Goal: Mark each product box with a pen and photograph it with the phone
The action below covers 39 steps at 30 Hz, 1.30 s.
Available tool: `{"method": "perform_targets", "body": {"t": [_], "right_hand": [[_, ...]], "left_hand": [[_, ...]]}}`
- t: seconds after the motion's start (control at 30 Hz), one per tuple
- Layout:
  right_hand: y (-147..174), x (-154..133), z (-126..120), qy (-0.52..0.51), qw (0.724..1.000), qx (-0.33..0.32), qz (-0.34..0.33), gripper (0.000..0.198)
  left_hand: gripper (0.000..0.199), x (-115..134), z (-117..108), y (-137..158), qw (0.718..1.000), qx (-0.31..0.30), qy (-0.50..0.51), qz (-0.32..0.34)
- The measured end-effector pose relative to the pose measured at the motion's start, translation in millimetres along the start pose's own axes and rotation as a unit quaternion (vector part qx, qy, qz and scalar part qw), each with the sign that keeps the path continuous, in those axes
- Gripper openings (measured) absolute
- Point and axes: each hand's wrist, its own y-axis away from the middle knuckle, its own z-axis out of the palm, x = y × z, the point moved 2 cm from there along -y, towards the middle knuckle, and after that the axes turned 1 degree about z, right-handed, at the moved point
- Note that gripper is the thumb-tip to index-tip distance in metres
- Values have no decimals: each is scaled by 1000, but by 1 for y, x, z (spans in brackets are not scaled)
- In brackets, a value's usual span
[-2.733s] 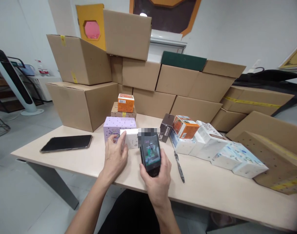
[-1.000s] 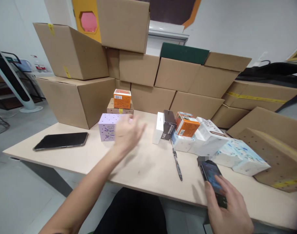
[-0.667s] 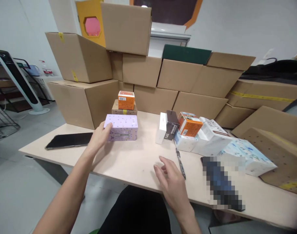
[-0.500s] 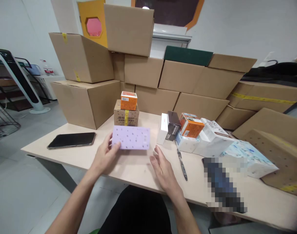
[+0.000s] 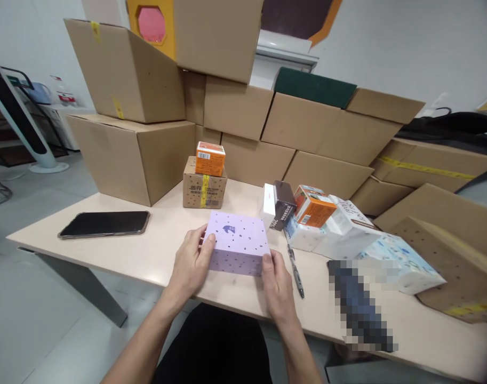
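A light purple box (image 5: 240, 237) with small dark spots and a dark print on its top is at the front of the table, held from both sides. My left hand (image 5: 193, 261) grips its left end, thumb on the near top edge. At the right end, my right hand (image 5: 276, 277) is closed on it, thumb against the near corner. Whether its underside touches the table I cannot tell. Beyond it a small orange box (image 5: 210, 160) rests on a spotted brown carton (image 5: 204, 189).
A phone (image 5: 105, 224) lies at the left of the table (image 5: 163, 234). On the right are a pen (image 5: 295, 272), a white box (image 5: 268, 205), a dark box (image 5: 283, 204), another orange box (image 5: 313, 206) and tissue packs (image 5: 401, 264). Large cardboard boxes (image 5: 103, 154) line the back.
The purple box has moved right and turned so its top shows. My right hand, free before, now grips its right end. The camera view has shifted slightly.
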Motion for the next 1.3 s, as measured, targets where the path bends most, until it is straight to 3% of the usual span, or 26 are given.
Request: {"method": "perform_targets", "body": {"t": [0.23, 0.37, 0.5, 0.8, 1.3], "right_hand": [[2, 8, 3, -59, 996, 27, -57, 43], [2, 19, 7, -76, 996, 51, -23, 40], [3, 20, 8, -72, 997, 35, -10, 37], [6, 16, 4, -22, 999, 41, -4, 39], [8, 17, 5, -49, 998, 15, -28, 46]], "left_hand": [[45, -8, 6, 7, 982, 6, 159, 102], [38, -19, 12, 8, 968, -2, 244, 63], [34, -21, 10, 8, 961, -5, 277, 23], [53, -14, 3, 6, 969, -50, 243, -10], [46, -14, -1, 8, 973, -56, 221, 27]]}}
